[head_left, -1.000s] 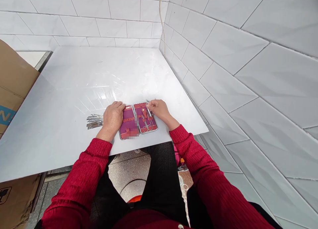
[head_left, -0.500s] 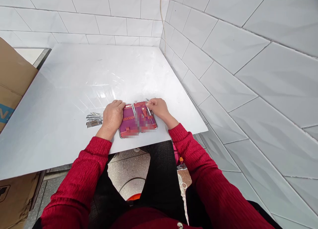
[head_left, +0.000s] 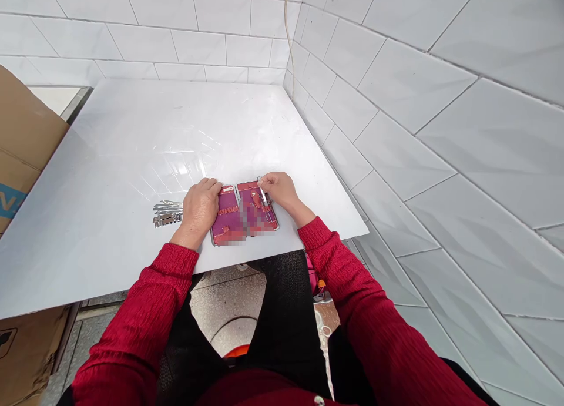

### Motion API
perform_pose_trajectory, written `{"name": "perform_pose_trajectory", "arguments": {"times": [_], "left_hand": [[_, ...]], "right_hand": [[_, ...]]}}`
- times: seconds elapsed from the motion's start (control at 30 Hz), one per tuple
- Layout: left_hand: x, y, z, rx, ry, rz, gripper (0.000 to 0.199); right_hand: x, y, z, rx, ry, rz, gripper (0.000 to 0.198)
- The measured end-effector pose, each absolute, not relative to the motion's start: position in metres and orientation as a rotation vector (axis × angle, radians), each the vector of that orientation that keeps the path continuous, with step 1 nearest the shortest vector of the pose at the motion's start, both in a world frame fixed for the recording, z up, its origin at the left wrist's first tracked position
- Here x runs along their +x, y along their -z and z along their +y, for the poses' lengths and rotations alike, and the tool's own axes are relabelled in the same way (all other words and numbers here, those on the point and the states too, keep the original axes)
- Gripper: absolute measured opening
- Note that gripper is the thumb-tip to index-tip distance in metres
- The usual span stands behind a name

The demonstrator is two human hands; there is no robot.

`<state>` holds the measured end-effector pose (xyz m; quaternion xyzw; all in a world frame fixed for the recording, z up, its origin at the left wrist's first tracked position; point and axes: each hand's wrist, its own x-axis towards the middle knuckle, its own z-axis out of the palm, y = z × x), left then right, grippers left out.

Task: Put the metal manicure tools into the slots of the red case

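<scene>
A manicure case (head_left: 228, 221) with purple lining, red trim and a row of small loops lies open near the table's front edge. My left hand (head_left: 201, 209) is closed on its left edge, the fingertips at the upper corner. Over the case's right half, my right hand (head_left: 278, 190) pinches a slim silver metal tool (head_left: 264, 197), which lies along the loops there; its exact kind is too small to tell. Left of my left hand lies a group of shiny metal tools (head_left: 167, 212), partly hidden behind that hand. The lower part of the case is blurred.
The white table (head_left: 118, 153) meets a tiled wall (head_left: 379, 130) at the right and another at the back. Cardboard boxes (head_left: 26, 124) stand at the left edge. A thin cable (head_left: 287, 30) hangs in the corner.
My right hand has shifted slightly, and the silver tool's upper end now shows more upright above the fingertips. The left hand and the case stay in place.
</scene>
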<state>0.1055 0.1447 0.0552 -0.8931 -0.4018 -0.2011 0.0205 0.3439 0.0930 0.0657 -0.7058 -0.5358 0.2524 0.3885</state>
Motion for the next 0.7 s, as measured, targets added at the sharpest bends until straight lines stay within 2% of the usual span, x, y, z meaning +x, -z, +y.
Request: {"name": "perform_pose_trajectory", "arguments": {"times": [0.3,0.4,0.57,0.7], "left_hand": [[0.106,-0.056,0.143,-2.769,0.630,-1.260,0.035],[0.106,-0.055,0.144,-2.765,0.634,-1.258,0.034],[0.105,-0.053,0.146,-2.763,0.649,-1.266,0.034],[0.106,-0.053,0.146,-2.770,0.673,-1.269,0.033]], "right_hand": [[0.354,-0.073,0.082,-1.620,-0.773,-1.243,0.023],[0.367,-0.077,0.078,-1.647,-0.670,-1.194,0.022],[0.381,-0.088,0.077,-2.042,-0.354,-1.314,0.031],[0.380,-0.085,0.076,-2.176,-0.273,-1.374,0.033]]}}
